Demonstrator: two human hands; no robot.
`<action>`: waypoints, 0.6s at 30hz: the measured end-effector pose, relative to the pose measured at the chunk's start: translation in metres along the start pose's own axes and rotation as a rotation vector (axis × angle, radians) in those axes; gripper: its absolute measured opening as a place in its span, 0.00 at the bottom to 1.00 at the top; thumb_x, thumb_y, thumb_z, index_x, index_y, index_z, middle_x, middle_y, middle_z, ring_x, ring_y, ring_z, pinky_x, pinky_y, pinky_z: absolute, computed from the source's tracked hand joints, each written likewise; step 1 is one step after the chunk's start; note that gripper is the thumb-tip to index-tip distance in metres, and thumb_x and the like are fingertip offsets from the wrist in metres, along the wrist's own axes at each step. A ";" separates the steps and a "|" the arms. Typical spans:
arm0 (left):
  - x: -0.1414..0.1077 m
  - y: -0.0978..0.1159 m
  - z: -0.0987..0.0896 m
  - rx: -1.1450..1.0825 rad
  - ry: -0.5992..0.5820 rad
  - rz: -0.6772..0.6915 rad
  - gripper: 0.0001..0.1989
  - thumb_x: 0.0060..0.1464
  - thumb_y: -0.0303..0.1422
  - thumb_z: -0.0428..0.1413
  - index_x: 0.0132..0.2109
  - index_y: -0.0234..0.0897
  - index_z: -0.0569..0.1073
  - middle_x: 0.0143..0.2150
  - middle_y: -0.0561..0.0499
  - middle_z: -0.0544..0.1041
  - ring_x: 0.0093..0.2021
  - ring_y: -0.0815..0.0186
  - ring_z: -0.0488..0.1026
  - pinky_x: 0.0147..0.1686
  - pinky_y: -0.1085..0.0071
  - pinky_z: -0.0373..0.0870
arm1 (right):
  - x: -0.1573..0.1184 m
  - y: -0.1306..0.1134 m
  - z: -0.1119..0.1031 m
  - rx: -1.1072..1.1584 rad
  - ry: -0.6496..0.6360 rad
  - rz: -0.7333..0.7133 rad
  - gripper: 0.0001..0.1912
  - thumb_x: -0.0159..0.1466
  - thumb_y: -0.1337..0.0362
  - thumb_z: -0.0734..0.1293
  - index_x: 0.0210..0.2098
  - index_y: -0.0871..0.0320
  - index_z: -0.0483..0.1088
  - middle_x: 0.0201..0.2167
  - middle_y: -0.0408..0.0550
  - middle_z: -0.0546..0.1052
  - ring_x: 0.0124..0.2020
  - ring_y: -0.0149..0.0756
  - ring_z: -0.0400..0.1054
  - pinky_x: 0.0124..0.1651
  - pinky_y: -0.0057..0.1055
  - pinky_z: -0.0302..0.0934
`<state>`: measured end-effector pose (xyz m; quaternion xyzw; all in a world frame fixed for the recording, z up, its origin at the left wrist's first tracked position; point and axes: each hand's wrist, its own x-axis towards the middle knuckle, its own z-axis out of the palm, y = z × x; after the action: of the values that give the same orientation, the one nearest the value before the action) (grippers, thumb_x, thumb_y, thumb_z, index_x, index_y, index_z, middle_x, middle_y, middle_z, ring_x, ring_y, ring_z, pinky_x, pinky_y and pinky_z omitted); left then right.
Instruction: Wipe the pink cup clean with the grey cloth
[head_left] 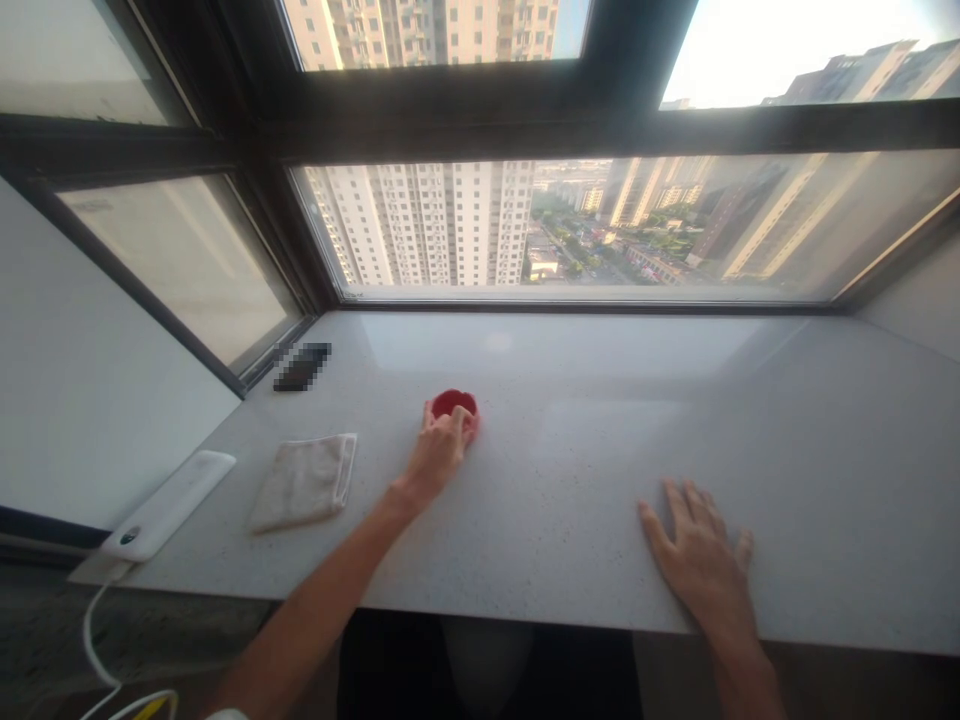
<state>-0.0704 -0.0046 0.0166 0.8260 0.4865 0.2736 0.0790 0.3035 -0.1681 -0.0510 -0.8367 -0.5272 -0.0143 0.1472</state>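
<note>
The left hand [439, 455] reaches forward at the end of a bare forearm [322, 587], wrist bent and fingers curled downward. Well to its right, the right hand [697, 560] lies flat, palm down, fingers spread.

bare forearms [322, 590], white sleeve cuff [226, 715] at btm, dark clothes [375, 665]

A pale speckled stone surface [675, 420] is seen, with a dark phone [302, 367], a folded beige cloth [302, 483], a corded white power bank [169, 505] and a small red cup [454, 403] laid on it.
</note>
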 end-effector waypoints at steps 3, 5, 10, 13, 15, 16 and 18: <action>0.000 0.050 0.032 -0.044 -0.056 0.169 0.04 0.76 0.34 0.51 0.52 0.41 0.70 0.39 0.51 0.83 0.37 0.61 0.82 0.77 0.33 0.56 | 0.000 0.000 -0.001 0.000 -0.005 0.005 0.45 0.75 0.40 0.45 0.79 0.64 0.58 0.81 0.64 0.58 0.82 0.59 0.47 0.78 0.75 0.33; 0.002 0.068 0.043 -0.047 -0.076 0.192 0.05 0.76 0.33 0.51 0.52 0.41 0.70 0.38 0.50 0.82 0.36 0.61 0.81 0.77 0.32 0.56 | 0.000 -0.001 -0.002 0.003 -0.012 0.001 0.45 0.75 0.41 0.45 0.79 0.64 0.58 0.81 0.64 0.57 0.83 0.59 0.46 0.78 0.75 0.33; 0.002 0.066 0.028 -0.130 -0.073 0.247 0.09 0.76 0.36 0.53 0.58 0.42 0.71 0.55 0.45 0.83 0.58 0.56 0.81 0.80 0.35 0.53 | 0.000 -0.002 -0.004 0.009 -0.009 -0.002 0.44 0.75 0.42 0.46 0.78 0.65 0.60 0.80 0.65 0.58 0.82 0.60 0.46 0.78 0.75 0.32; -0.016 0.040 0.000 -0.114 0.001 0.196 0.18 0.76 0.39 0.53 0.68 0.44 0.67 0.71 0.41 0.73 0.75 0.55 0.68 0.82 0.39 0.49 | 0.000 -0.001 -0.003 0.018 -0.008 -0.004 0.44 0.75 0.42 0.47 0.78 0.65 0.59 0.80 0.66 0.59 0.82 0.60 0.47 0.78 0.75 0.33; -0.039 0.011 -0.023 -0.058 0.093 0.060 0.18 0.77 0.39 0.49 0.69 0.44 0.66 0.73 0.41 0.71 0.76 0.55 0.66 0.82 0.41 0.49 | -0.001 -0.001 -0.003 0.022 -0.005 -0.008 0.44 0.75 0.42 0.47 0.78 0.65 0.59 0.80 0.66 0.59 0.82 0.60 0.47 0.78 0.76 0.33; -0.053 -0.007 -0.034 -0.008 0.130 -0.019 0.18 0.77 0.39 0.48 0.68 0.44 0.67 0.73 0.41 0.71 0.76 0.54 0.66 0.82 0.40 0.50 | -0.001 -0.002 -0.003 0.024 -0.002 -0.010 0.44 0.75 0.42 0.46 0.78 0.65 0.59 0.80 0.66 0.59 0.82 0.61 0.47 0.78 0.76 0.33; -0.086 -0.046 -0.057 0.128 0.173 -0.180 0.19 0.76 0.41 0.47 0.66 0.42 0.70 0.72 0.39 0.73 0.76 0.49 0.67 0.80 0.38 0.53 | -0.001 -0.002 -0.004 0.027 0.002 -0.011 0.45 0.75 0.42 0.46 0.77 0.66 0.60 0.80 0.66 0.59 0.82 0.62 0.48 0.78 0.76 0.32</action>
<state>-0.1682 -0.0615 0.0133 0.7557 0.5801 0.3038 0.0081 0.3013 -0.1695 -0.0470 -0.8317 -0.5319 -0.0089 0.1591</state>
